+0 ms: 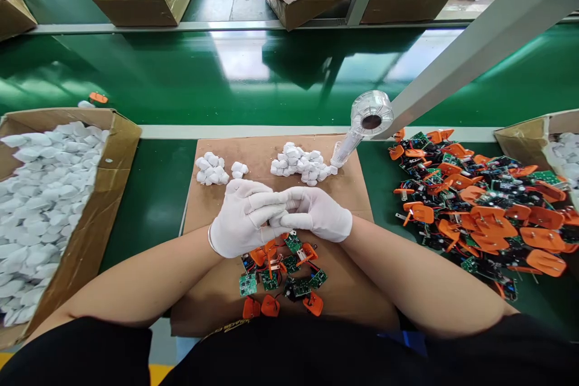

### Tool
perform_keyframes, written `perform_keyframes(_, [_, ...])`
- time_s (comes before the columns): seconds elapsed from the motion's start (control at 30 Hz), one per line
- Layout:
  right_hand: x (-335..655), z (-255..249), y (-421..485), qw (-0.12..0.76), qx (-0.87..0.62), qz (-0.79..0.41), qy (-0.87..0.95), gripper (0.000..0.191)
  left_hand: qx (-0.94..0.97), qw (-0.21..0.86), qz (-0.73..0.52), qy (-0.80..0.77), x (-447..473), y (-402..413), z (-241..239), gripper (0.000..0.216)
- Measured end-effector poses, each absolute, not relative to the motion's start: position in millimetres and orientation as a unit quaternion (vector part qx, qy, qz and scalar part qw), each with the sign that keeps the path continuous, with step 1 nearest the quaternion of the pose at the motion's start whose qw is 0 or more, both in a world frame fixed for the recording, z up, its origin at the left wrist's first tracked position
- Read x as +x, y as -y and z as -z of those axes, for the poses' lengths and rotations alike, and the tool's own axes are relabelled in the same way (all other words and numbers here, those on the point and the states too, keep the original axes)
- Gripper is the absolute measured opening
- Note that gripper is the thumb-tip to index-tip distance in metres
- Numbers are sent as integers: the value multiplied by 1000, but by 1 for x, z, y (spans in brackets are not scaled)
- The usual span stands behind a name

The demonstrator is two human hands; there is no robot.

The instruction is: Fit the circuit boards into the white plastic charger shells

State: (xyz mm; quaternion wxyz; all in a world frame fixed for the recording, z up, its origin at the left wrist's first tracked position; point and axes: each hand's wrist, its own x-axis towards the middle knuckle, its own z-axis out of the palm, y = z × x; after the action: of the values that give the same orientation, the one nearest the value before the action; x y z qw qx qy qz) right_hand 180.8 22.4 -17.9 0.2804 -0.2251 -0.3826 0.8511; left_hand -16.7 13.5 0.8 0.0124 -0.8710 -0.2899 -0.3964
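My left hand (235,220) and my right hand (323,214), both in white gloves, meet over the middle of a cardboard sheet (253,146). Their fingers are bent and pressed together around something small, which the gloves hide. Just below them lie green circuit boards (270,280) with wires and orange plastic pieces (270,306). Beyond my fingers are a larger pile of white plastic housings (298,163), a smaller pile (211,169) to its left, and a few loose white housings (239,169) between them.
A clear plastic round-headed device (371,113) with a handle stands by a slanted metal post (452,48). At right lies a heap of orange-and-green circuit assemblies (488,217). An open carton (111,169) of white pieces sits at left. More cartons (149,11) line the back shelf.
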Motion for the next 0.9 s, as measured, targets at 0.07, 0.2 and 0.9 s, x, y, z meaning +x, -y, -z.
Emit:
perform_keyframes(0.07, [182,18,-23,277,-219,-855,381,26,-866,-8,400,300,-17,-15,-2,50])
perform_keyframes(0.2, [184,20,-25,282,-192,-860,379,32,-863,-37,404,301,-19,-17,-1,47])
perform_keyframes(0.9, [179,18,-21,271,-244,-794,486,24,-881,-9,376,286,-17,-17,1,36])
